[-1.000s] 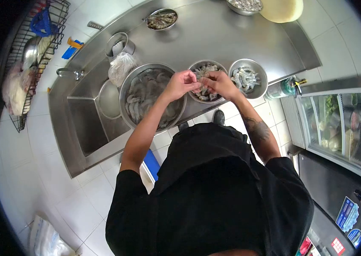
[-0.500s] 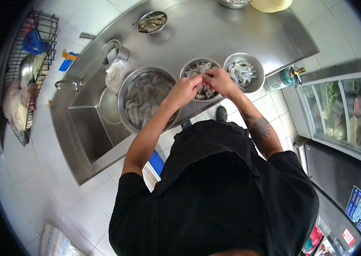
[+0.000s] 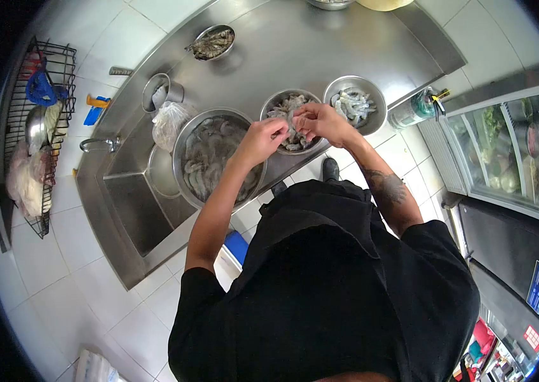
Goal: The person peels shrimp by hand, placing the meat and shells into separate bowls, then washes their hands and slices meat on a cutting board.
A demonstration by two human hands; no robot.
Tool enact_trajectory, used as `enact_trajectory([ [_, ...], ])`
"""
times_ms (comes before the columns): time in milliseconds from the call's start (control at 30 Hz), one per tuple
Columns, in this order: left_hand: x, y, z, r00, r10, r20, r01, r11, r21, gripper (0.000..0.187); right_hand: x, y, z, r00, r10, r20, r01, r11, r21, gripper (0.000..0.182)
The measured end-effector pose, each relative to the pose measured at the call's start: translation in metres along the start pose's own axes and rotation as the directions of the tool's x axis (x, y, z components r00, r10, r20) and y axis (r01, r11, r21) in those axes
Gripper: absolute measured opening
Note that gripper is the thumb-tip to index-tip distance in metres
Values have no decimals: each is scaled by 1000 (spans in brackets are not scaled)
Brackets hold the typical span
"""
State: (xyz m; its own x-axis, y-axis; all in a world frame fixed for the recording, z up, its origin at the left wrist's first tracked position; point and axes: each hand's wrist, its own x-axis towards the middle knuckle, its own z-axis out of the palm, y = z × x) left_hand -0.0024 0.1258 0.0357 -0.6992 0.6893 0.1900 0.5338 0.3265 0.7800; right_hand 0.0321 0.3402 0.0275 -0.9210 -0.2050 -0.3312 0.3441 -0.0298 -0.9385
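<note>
Shrimp [image 3: 290, 122] pinched between both hands, held just above the middle bowl [image 3: 271, 104] of shells and scraps. Left hand [image 3: 261, 141] coming in from the left with fingertips pressed together on one end; right hand [image 3: 322, 121] from the right, fingers curled and closed on the other end. Long axis roughly left to right, spanning the small gap between the two sets of fingertips; too small and too covered to tell head end from tail end. Both hands about equally close, meeting over the near-left part of that bowl.

Left of the hands, a large bowl [image 3: 212, 149] full of grey raw shrimp, its near rim reaching the counter edge. Right of the middle bowl, a smaller bowl [image 3: 358, 102] with paler pieces, just beside it. Farther back, another small bowl [image 3: 213, 41] with darker shrimp, well apart from the rest. Near the large bowl's far-left side, a clear plastic bag [image 3: 169, 121] and a steel cup [image 3: 158, 89].

Stainless steel counter [image 3: 320, 44], bare and reflective through the middle, with a sink [image 3: 131, 197] sunk into its left part and a tap [image 3: 94, 144] beside it. White floor tiles below, a wire rack [image 3: 34, 121] of utensils at far left, a glass-fronted fridge [image 3: 511, 153] at right.
</note>
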Motion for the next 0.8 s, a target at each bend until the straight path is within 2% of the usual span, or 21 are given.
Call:
enact_trajectory([
  [33,2,2,1,999,36,11,-36,999,20,13,1,3,2,998,-34,45,29,993,118,19],
  [133,3,5,1,996,71,63,-75,994,75,14,3,3,5,997,-61,48,55,993,104,19],
  [167,1,6,3,997,60,54,-64,995,78,14,5,8,6,999,-43,12,40,986,159,14],
  [233,0,9,7,985,168,-45,-165,984,65,9,7,9,5,1000,-8,23,3,980,200,12],
  [300,-1,4,10,983,183,-20,-179,975,129,10,10,10,3,999,36,30,-43,965,259,7],
  [333,-2,0,12,980,199,11,-198,962,190,10,11,11,3,999,38,33,-45,966,256,7],
  [433,-8,-7,17,988,143,57,-152,967,207,11,12,11,5,998,66,-1,-64,977,205,9],
  [500,-12,-6,19,988,147,57,-155,972,176,11,14,8,6,998,27,-64,-25,999,31,11],
  [533,-13,-3,18,986,154,63,-162,976,146,12,12,5,6,998,29,-62,-28,999,30,11],
  [600,-13,-1,11,988,143,51,-150,974,169,12,8,-3,8,998,62,4,-62,989,134,11],
  [667,-10,-2,8,990,135,30,-138,971,195,11,2,-10,11,997,70,16,-71,989,129,11],
  [733,-11,-5,5,979,184,87,-200,954,225,10,2,-12,13,995,83,51,-88,990,112,10],
  [800,-13,-9,9,979,177,98,-197,946,257,9,7,-6,10,992,74,100,-75,997,14,8],
])
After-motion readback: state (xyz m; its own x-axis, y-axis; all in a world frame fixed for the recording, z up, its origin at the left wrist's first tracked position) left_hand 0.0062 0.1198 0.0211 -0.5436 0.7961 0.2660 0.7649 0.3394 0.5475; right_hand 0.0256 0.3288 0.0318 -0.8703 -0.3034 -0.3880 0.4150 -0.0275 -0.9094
